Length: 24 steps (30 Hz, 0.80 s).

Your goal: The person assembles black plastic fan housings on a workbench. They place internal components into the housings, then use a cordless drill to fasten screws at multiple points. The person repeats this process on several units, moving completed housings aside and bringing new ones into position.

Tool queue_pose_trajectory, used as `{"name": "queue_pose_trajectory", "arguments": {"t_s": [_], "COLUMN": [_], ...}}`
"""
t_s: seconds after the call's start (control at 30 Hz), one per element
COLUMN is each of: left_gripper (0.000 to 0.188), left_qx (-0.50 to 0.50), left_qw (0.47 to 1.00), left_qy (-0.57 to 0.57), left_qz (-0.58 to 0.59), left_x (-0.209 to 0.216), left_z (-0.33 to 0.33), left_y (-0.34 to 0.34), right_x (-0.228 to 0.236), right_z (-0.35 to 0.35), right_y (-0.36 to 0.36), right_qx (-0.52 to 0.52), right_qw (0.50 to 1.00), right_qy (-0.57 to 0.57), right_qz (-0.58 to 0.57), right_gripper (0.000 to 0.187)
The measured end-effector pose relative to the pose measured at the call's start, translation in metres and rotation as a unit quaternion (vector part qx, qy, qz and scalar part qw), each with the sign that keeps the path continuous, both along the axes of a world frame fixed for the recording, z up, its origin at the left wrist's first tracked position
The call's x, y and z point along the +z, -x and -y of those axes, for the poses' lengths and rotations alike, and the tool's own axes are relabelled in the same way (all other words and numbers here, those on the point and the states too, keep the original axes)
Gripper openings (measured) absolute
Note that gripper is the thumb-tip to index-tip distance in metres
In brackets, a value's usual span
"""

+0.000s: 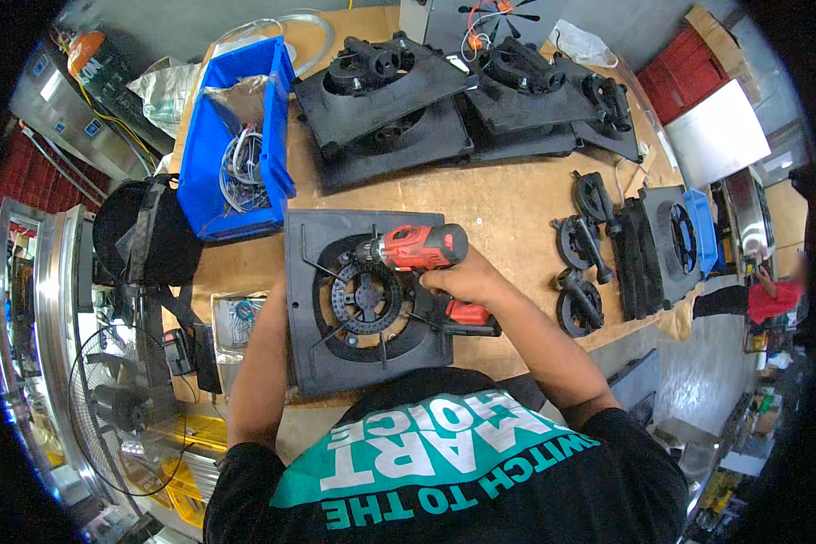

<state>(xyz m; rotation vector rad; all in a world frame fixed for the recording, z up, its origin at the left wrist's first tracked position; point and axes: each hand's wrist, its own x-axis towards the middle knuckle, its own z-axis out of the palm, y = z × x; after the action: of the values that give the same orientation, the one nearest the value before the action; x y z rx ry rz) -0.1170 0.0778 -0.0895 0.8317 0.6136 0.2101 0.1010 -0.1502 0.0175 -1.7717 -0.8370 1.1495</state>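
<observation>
A red and black cordless drill [417,248] is in my right hand [470,277], its fingers wrapped round the handle. The drill's chuck points left, over the upper part of a round black burner [364,299]. That burner lies in the oval opening of a black square stove plate [399,367], which rests on the wooden table close to my body. My left forearm [258,363] reaches up along the plate's left edge. The left hand is at or behind that edge, and its fingers are hidden.
Stacked black stove plates [399,154] with burners fill the back of the table [517,213]. A blue bin [190,177] with wires stands at the back left. Loose burners [576,249] and upright plates [644,258] sit right. A fan [122,408] stands left; another person [771,297] is far right.
</observation>
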Motion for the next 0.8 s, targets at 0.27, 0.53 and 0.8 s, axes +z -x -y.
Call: {"name": "queue_pose_trajectory", "arguments": {"t_s": [0.27, 0.53, 0.8], "left_gripper": [0.049, 0.051, 0.053], "left_qx": [0.030, 0.045, 0.054], "left_qw": [0.998, 0.996, 0.995], "left_qy": [0.055, 0.074, 0.079], "left_qz": [-0.013, -0.005, 0.004], "left_x": [0.000, -0.001, 0.001], "left_z": [0.013, 0.019, 0.019], "left_y": [0.007, 0.009, 0.005], "right_x": [0.001, -0.006, 0.003], "right_z": [-0.001, -0.003, -0.017], "right_y": [-0.004, -0.007, -0.020], "right_qx": [0.015, 0.035, 0.093], "right_qw": [1.000, 0.999, 0.990], "right_qy": [0.003, -0.009, 0.026], "right_qz": [0.019, 0.040, 0.098], "right_gripper": [0.042, 0.042, 0.042]}}
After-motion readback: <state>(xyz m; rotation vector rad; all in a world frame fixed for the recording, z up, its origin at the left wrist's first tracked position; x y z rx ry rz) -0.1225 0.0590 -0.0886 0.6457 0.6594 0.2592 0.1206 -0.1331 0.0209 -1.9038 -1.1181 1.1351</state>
